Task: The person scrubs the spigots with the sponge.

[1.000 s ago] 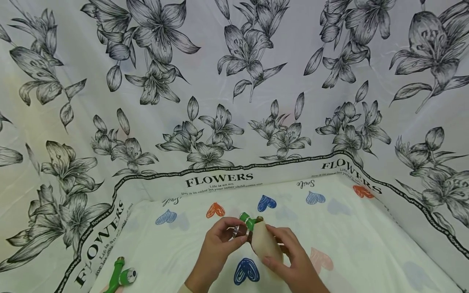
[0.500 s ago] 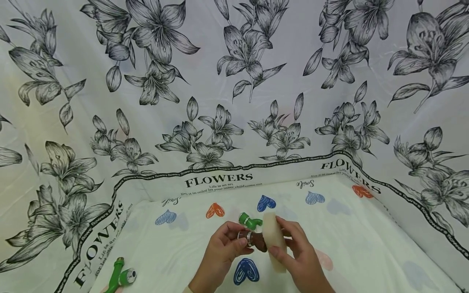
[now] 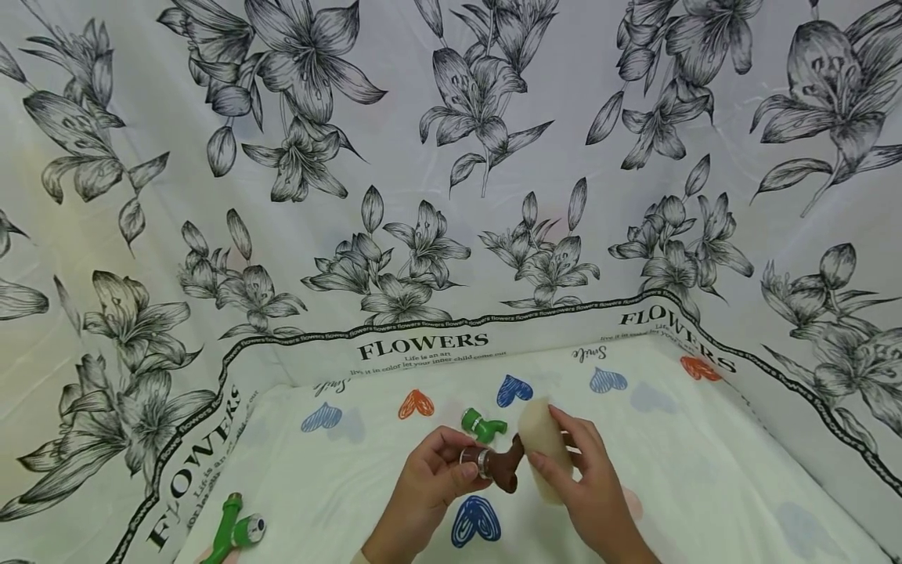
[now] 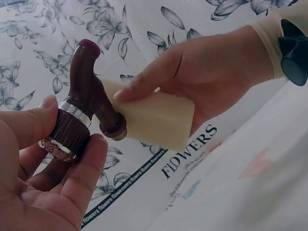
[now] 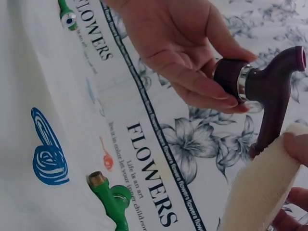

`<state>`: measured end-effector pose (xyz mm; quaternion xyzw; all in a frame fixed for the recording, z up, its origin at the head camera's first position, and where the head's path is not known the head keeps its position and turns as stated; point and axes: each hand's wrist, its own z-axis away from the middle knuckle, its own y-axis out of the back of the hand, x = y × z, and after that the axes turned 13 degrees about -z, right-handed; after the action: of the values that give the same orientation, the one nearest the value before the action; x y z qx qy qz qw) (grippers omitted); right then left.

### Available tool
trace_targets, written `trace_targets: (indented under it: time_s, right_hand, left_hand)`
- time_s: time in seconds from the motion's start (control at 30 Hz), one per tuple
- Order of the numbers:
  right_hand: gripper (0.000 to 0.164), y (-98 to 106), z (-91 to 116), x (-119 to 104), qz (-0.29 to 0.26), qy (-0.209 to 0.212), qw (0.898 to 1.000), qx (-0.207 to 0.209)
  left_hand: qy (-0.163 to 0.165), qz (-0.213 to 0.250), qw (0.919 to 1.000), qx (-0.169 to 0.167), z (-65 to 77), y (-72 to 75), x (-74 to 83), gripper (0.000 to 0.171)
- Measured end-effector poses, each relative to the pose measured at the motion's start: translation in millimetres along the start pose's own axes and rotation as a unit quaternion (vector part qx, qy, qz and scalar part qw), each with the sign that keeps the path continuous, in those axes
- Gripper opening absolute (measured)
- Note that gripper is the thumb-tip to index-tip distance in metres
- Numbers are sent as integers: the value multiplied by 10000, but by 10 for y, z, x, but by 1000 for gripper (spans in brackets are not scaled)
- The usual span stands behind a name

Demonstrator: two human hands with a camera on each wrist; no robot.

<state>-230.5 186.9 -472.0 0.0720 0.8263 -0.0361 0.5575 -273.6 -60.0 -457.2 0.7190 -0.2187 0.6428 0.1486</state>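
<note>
A dark brown tap [image 3: 504,468] with a silver ring is held up over the sheet. My left hand [image 3: 428,479] pinches its ribbed knob between thumb and fingers. In the left wrist view, the tap's body [image 4: 85,79] points up and its other end [image 4: 114,126] overlaps a cream sponge [image 4: 161,120]. My right hand [image 3: 590,479] grips that sponge [image 3: 546,450], thumb on the near face and fingers behind. From the right wrist, the sponge's edge [image 5: 257,187] lies right at the lower end of the brown tap [image 5: 273,103].
A green tap [image 3: 483,428] lies on the heart-printed sheet [image 3: 366,470] just beyond my hands. Another green tap [image 3: 229,533] lies at the lower left. Flower-printed cloth [image 3: 451,258] rises behind and along both sides.
The sponge has shifted right, away from my left hand. The brown tap, mostly covered by it a second ago, now shows its body. The green taps have stayed put.
</note>
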Motion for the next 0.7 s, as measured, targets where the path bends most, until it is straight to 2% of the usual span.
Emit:
trace_targets:
  time_s: [0.13, 0.27, 0.4, 0.57, 0.7]
  right_hand:
    - [62, -17, 31, -4, -336, -91, 9993, -130]
    - [61, -69, 72, 3, -464, -161, 9986, -184]
    - [61, -126, 100, -14, -663, -462, 9961, -355]
    - [58, -140, 112, -87, -939, -724, 9919, -459]
    - [55, -148, 147, -134, -1121, -407, 9893, -837]
  left_hand:
    - [-67, -2, 10000, 60, -21, 20, -30, 30]
    - [-3, -202, 9994, 271, -45, 35, -67, 38]
    - [95, -305, 9984, 470, -58, 43, -100, 41]
    - [80, -335, 9979, 544, -68, 51, -109, 39]
    - [88, -302, 9975, 626, -82, 59, -134, 40]
